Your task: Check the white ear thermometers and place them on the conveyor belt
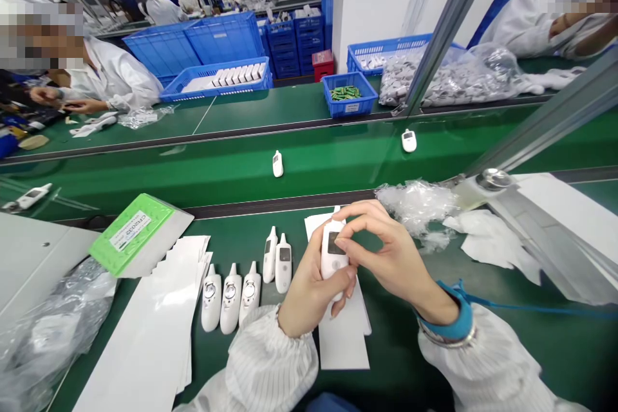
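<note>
My left hand (313,293) grips a white ear thermometer (333,270) upright, its dark display facing me. The fingertips of my right hand (391,251) press on the thermometer's upper face, partly hiding the display. Under both hands lies a white paper sheet (345,341). To the left, several similar white thermometers (230,299) lie side by side on the green workbench (400,347). Further left are a stack of white paper strips (154,328) and a green pad (131,235) with a label reading CR2032.
A crumpled clear plastic wrap (415,206) and white sheets (492,241) lie right of my hands. Beyond the bench, white devices (277,164) sit on a green conveyor belt (338,164). A co-worker (111,74) works across the belt, near blue crates (215,80).
</note>
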A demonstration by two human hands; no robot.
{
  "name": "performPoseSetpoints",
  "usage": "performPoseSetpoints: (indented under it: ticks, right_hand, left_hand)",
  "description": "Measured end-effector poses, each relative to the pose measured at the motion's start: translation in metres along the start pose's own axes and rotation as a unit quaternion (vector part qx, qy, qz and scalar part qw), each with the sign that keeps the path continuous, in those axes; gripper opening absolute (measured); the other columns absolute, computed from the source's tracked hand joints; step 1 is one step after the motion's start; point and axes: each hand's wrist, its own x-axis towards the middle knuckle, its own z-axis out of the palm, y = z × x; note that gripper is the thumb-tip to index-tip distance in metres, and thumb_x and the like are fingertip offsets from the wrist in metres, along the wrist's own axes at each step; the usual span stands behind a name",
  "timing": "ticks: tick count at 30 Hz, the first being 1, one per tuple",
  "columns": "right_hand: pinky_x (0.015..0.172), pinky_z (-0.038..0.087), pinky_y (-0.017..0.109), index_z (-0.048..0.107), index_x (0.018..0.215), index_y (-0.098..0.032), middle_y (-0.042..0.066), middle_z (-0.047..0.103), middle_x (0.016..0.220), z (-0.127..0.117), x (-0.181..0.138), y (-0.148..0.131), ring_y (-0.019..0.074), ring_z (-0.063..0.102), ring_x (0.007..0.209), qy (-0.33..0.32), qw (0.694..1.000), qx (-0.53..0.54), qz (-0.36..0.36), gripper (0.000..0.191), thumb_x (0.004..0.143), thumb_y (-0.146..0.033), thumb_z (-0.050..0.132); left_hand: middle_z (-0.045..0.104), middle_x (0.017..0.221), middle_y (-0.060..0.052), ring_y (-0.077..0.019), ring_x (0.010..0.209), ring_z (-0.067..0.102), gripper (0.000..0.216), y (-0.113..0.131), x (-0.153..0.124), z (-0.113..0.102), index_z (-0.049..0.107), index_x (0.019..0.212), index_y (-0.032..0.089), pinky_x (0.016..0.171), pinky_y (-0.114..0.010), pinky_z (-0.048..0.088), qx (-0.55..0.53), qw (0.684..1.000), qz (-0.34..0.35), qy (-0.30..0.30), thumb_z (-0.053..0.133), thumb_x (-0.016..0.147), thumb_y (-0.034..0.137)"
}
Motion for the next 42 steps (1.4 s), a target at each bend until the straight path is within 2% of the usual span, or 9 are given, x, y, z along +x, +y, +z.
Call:
performPoseSetpoints:
  ticks: [11, 17, 22, 25, 31, 38, 42]
  right_hand:
    - [0.090, 0.047, 0.042, 0.061, 0.077, -0.025, 0.001, 0.069, 0.101, -0.002, 0.000, 0.000, 0.0212, 0.059, 0.100, 0.004, 1.000, -0.002, 0.003, 0.012, 0.087, -0.019, 0.063]
    - [0.095, 0.046, 0.045, 0.064, 0.078, -0.025, 0.002, 0.069, 0.106, -0.008, 0.000, -0.001, 0.0230, 0.056, 0.108, -0.051, 0.998, 0.037, 0.014, 0.010, 0.088, -0.022, 0.064]
    - [0.102, 0.044, 0.048, 0.062, 0.075, -0.025, 0.001, 0.067, 0.116, -0.010, -0.002, -0.004, 0.0241, 0.052, 0.119, -0.095, 0.995, 0.045, 0.002, 0.013, 0.087, -0.021, 0.066]
    - [0.103, 0.043, 0.052, 0.063, 0.075, -0.026, 0.001, 0.064, 0.124, -0.008, -0.003, -0.003, 0.0264, 0.048, 0.125, -0.074, 0.997, 0.015, 0.002, 0.012, 0.086, -0.021, 0.066]
    - [0.101, 0.044, 0.051, 0.063, 0.079, -0.027, 0.002, 0.067, 0.117, -0.004, -0.002, 0.000, 0.0257, 0.053, 0.120, -0.024, 1.000, 0.011, 0.006, 0.010, 0.087, -0.021, 0.064]
    - [0.099, 0.045, 0.046, 0.062, 0.080, -0.026, 0.002, 0.068, 0.113, -0.004, -0.001, -0.002, 0.0228, 0.055, 0.115, -0.010, 1.000, 0.020, -0.002, 0.012, 0.088, -0.017, 0.062]
    - [0.098, 0.045, 0.048, 0.062, 0.079, -0.026, 0.002, 0.069, 0.112, -0.004, 0.000, -0.001, 0.0242, 0.056, 0.114, -0.011, 1.000, 0.016, 0.004, 0.011, 0.089, -0.020, 0.061]
  left_hand:
    - [0.055, 0.065, 0.008, -0.0032, 0.036, 0.041, 0.069, 0.004, -0.002, 0.004, 0.025, 0.138, 0.023, 0.030, -0.012, 0.032, 0.003, 1.000, -0.007, 0.001, 0.068, 0.084, 0.023]
    - [0.052, 0.058, 0.009, -0.0039, 0.035, 0.038, 0.066, 0.000, 0.001, -0.002, 0.026, 0.138, 0.023, 0.030, -0.011, 0.031, 0.018, 1.000, 0.002, -0.009, 0.066, 0.086, 0.026]
    - [0.052, 0.062, 0.008, -0.0049, 0.038, 0.040, 0.071, -0.002, 0.002, -0.005, 0.024, 0.140, 0.026, 0.030, -0.012, 0.033, 0.042, 0.999, -0.001, 0.010, 0.069, 0.084, 0.028]
    - [0.052, 0.061, 0.008, -0.0050, 0.037, 0.040, 0.071, -0.001, 0.001, -0.002, 0.026, 0.138, 0.025, 0.030, -0.013, 0.032, 0.051, 0.999, -0.003, 0.006, 0.070, 0.083, 0.029]
    - [0.053, 0.059, 0.009, -0.0037, 0.035, 0.038, 0.070, 0.004, -0.003, 0.004, 0.025, 0.138, 0.024, 0.030, -0.012, 0.030, 0.027, 0.999, -0.016, 0.000, 0.069, 0.084, 0.027]
    - [0.056, 0.070, 0.007, -0.0020, 0.035, 0.040, 0.068, 0.005, -0.002, 0.005, 0.027, 0.134, 0.025, 0.029, -0.012, 0.030, 0.005, 1.000, -0.021, -0.005, 0.071, 0.082, 0.024]
    - [0.056, 0.072, 0.007, -0.0016, 0.035, 0.040, 0.066, 0.006, -0.002, 0.006, 0.027, 0.134, 0.025, 0.029, -0.012, 0.031, 0.008, 1.000, -0.023, -0.004, 0.070, 0.083, 0.023]
